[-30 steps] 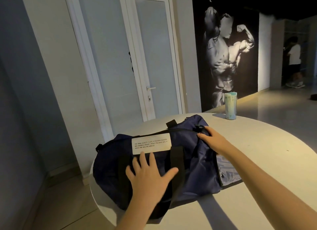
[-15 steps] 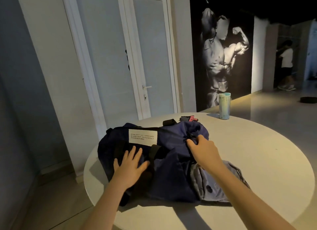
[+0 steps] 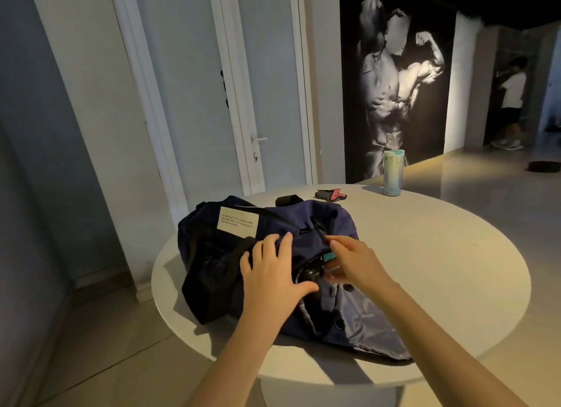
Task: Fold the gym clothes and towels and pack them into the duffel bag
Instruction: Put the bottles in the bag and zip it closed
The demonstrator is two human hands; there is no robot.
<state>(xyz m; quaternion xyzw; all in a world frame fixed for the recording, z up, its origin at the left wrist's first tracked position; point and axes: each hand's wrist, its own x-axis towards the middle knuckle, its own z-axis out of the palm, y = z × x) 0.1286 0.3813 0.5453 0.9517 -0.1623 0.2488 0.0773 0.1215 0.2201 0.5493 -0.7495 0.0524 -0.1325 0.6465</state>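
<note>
Best, with left hand [image 3: 273, 273] spread flat on the duffel bag [image 3: 328, 217] at the left of the table [image 3: 431, 270] and right hand [image 3: 355, 261] seemingly pinching the zip pull [image 3: 320, 229], to brace the fabric taut and draw straight along the track.

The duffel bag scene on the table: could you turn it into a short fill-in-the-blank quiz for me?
1. The navy duffel bag lies on a table whose top is ____ in shape.
2. The right hand pinches the black zipper pull; the left hand rests flat on the ____.
3. The tall tumbler stands ____ near the table's far edge, apart from the bag.
Missing words: round; bag; upright.
</note>
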